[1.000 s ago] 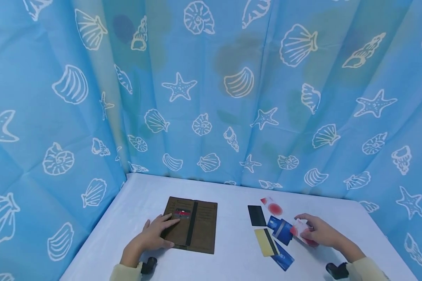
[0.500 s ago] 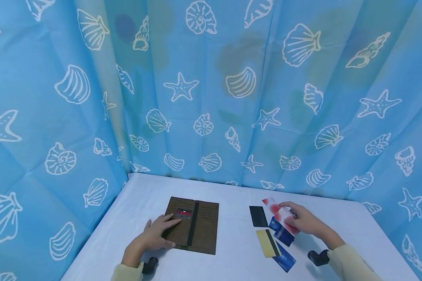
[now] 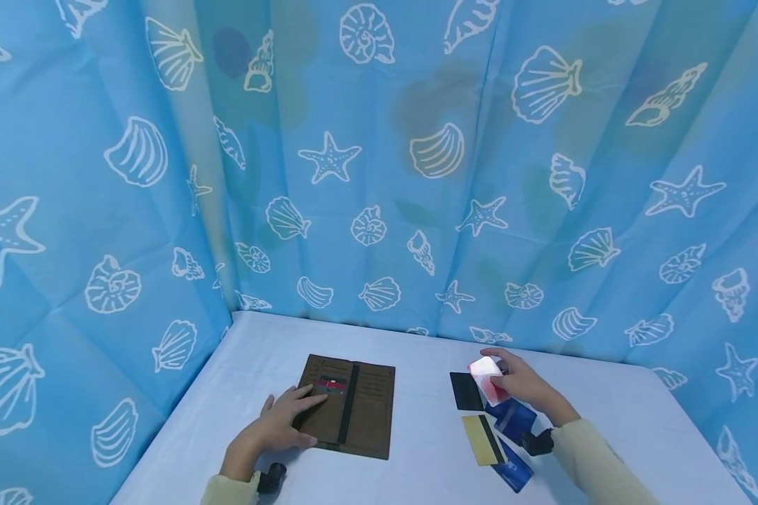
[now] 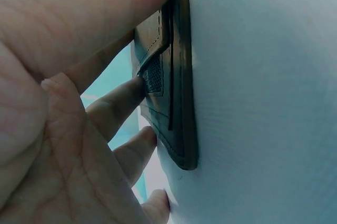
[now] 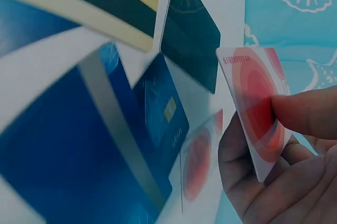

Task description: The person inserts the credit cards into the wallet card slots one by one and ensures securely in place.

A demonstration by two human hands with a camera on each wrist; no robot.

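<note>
An opened brown wallet lies flat on the table, with a dark strap down its middle and a red-and-dark card in a slot. My left hand rests on its left side, fingers fairly straight; the left wrist view shows fingertips on the wallet's edge. My right hand pinches a white card with red circles between thumb and fingers, raised above the other cards. A similar red-and-white card lies beneath it on the table, hidden in the head view.
Around the right hand lie a black card, a gold card with a dark stripe and blue cards, some overlapping. Another blue card sits partly under the gold one. A blue shell-patterned curtain borders the white table.
My right hand has carried the red-and-white card leftward and away from me, from the right of the cards to over the black and blue ones. The left hand stays on the wallet.
</note>
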